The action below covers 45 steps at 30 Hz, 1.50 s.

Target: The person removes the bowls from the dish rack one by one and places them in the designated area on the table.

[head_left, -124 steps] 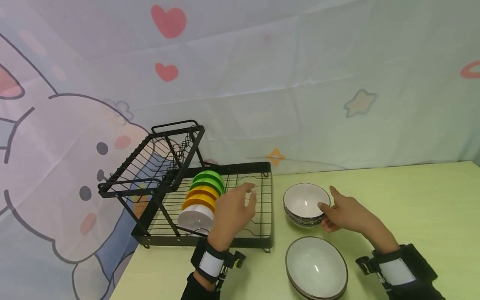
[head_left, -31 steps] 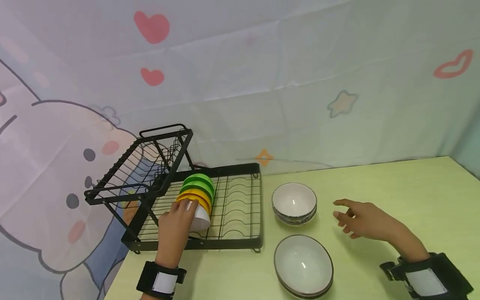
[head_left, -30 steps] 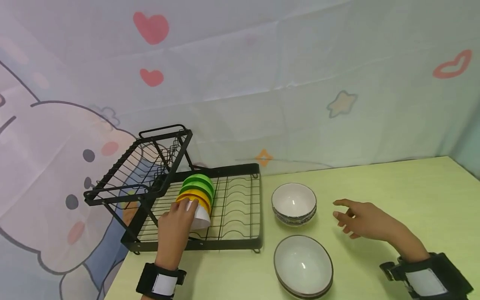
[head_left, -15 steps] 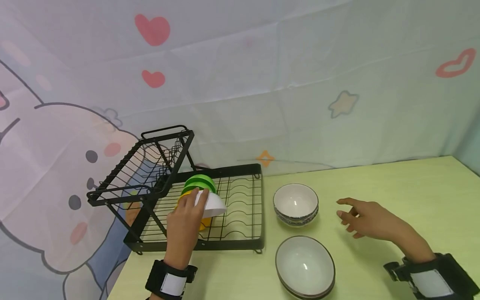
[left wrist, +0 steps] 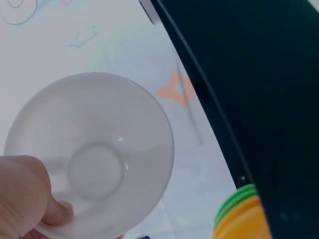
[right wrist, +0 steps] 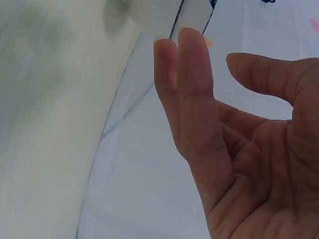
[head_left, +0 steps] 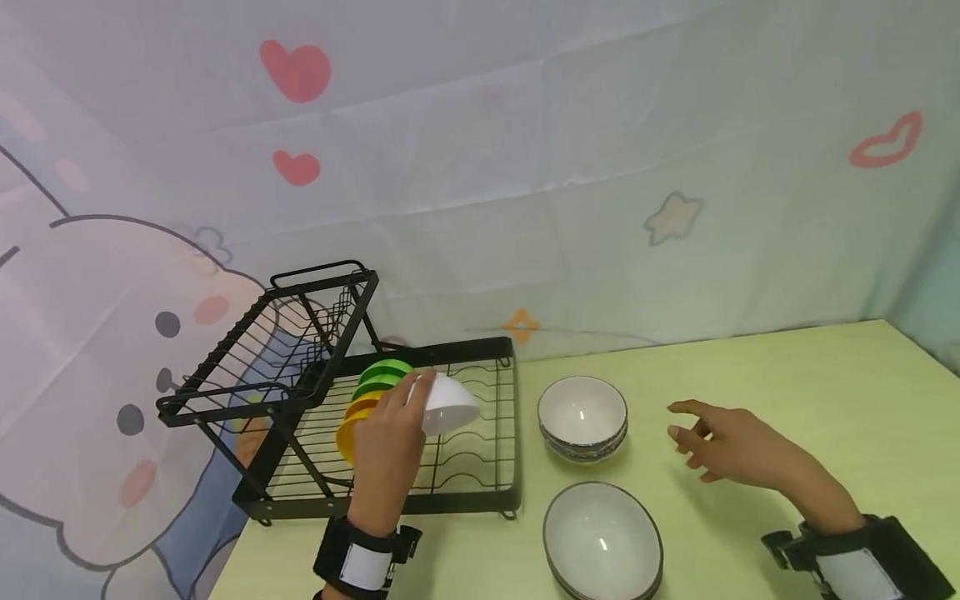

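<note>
My left hand (head_left: 392, 442) pinches a plain white bowl (head_left: 448, 406) by its rim and holds it tilted over the dish rack's lower tier. In the left wrist view the thumb lies inside the white bowl (left wrist: 109, 124), with the fingers mostly hidden behind it. Left of that hand, green bowls (head_left: 384, 375) and yellow bowls (head_left: 351, 429) stand on edge in a row in the black dish rack (head_left: 472, 502). My right hand (head_left: 735, 442) hovers over the table with loosely bent fingers and nothing in them, right of a stack of patterned white bowls (head_left: 583, 412).
Nearer the front edge sits a stack of larger dark-rimmed bowls (head_left: 602, 542). The rack's raised upper tier (head_left: 270, 350) slopes up at the left. A printed cloth (head_left: 450, 167) hangs behind the pale green table (head_left: 810, 375).
The left hand moved from near the stacks to the rack, took the white bowl from the front of the row, and lifted it rightward. The right hand drew away from the patterned bowls.
</note>
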Each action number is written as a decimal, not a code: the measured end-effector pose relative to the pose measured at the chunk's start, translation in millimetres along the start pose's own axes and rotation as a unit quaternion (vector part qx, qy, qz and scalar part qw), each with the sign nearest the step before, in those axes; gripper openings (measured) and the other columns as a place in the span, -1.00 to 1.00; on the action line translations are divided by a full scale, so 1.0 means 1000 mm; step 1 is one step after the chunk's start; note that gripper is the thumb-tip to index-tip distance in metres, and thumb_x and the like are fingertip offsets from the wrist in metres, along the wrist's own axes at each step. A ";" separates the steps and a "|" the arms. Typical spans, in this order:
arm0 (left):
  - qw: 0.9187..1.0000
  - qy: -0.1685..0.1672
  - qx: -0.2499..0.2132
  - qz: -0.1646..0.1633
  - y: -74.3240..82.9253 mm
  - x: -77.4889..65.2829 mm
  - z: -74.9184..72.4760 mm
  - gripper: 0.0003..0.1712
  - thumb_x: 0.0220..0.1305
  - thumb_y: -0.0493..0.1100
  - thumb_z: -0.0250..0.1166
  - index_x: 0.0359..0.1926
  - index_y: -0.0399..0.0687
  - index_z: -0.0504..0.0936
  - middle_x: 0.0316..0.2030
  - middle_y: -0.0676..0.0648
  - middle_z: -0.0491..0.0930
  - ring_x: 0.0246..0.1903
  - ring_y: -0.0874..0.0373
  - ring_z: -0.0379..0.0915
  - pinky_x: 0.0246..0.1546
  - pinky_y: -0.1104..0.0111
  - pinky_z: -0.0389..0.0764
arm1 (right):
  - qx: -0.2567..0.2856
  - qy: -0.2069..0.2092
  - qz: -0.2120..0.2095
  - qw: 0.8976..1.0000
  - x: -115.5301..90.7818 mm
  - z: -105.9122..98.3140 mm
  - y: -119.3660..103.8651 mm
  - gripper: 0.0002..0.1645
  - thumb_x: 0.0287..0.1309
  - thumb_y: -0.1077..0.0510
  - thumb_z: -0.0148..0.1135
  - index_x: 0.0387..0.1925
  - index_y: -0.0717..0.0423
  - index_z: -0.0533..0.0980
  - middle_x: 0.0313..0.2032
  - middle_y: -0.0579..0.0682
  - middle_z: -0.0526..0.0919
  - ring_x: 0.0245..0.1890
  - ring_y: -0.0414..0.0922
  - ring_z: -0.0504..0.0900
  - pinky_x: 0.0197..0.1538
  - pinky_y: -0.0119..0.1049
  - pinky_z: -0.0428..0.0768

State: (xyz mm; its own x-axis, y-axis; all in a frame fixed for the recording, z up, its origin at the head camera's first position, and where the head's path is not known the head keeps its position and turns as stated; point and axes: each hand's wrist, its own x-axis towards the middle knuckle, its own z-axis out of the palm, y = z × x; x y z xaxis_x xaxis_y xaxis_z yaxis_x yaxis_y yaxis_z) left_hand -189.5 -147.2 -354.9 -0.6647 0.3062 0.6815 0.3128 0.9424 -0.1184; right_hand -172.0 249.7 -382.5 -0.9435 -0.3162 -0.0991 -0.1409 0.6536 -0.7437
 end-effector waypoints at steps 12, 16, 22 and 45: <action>0.996 0.014 -0.084 -0.005 0.019 0.007 0.004 -0.16 -0.22 -0.32 0.65 0.16 -0.10 0.50 0.06 -0.18 0.67 -0.15 -0.11 0.74 -0.29 0.13 0.74 | -0.026 0.025 -0.003 0.999 0.002 -0.003 -0.009 -0.32 0.49 0.00 -0.02 0.39 0.41 0.16 -0.10 0.23 0.67 -0.38 -0.09 0.75 -0.32 -0.29 0.68; 0.995 0.012 -0.100 0.002 0.027 0.007 0.006 -0.11 -0.23 -0.35 0.65 0.20 -0.14 0.47 0.08 -0.21 0.64 -0.13 -0.12 0.72 -0.23 0.13 0.74 | -0.037 0.031 -0.005 0.999 0.003 -0.002 -0.013 -0.32 0.48 0.00 -0.01 0.39 0.39 0.17 -0.09 0.22 0.68 -0.42 -0.12 0.76 -0.31 -0.27 0.66; 0.991 0.009 -0.130 0.006 0.038 0.001 0.010 -0.05 -0.25 -0.39 0.64 0.25 -0.14 0.43 0.12 -0.20 0.63 -0.05 -0.11 0.71 -0.12 0.13 0.71 | -0.009 0.046 -0.030 0.998 0.003 0.006 -0.024 -0.35 0.46 0.01 0.03 0.38 0.35 0.21 -0.06 0.25 0.68 -0.39 -0.14 0.76 -0.32 -0.35 0.67; 0.979 0.013 -0.184 0.091 0.092 -0.007 0.008 -0.03 -0.28 -0.58 0.50 0.26 -0.13 0.40 0.10 -0.09 0.57 -0.01 0.11 0.67 -0.09 0.48 0.67 | 0.032 0.131 -0.206 0.969 -0.002 0.056 -0.068 -0.23 0.25 0.00 0.33 0.42 -0.09 0.25 0.14 0.05 0.59 -0.11 -0.10 0.71 -0.18 -0.41 0.69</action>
State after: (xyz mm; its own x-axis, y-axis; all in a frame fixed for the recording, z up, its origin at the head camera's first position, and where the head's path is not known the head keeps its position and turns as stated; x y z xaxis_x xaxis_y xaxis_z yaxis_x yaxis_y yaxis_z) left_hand -161.1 -61.6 -376.5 -0.5588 0.4572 0.6919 0.6513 0.7584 0.0249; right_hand -143.3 167.5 -369.4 -0.8559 -0.3497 0.3810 -0.5113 0.4621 -0.7246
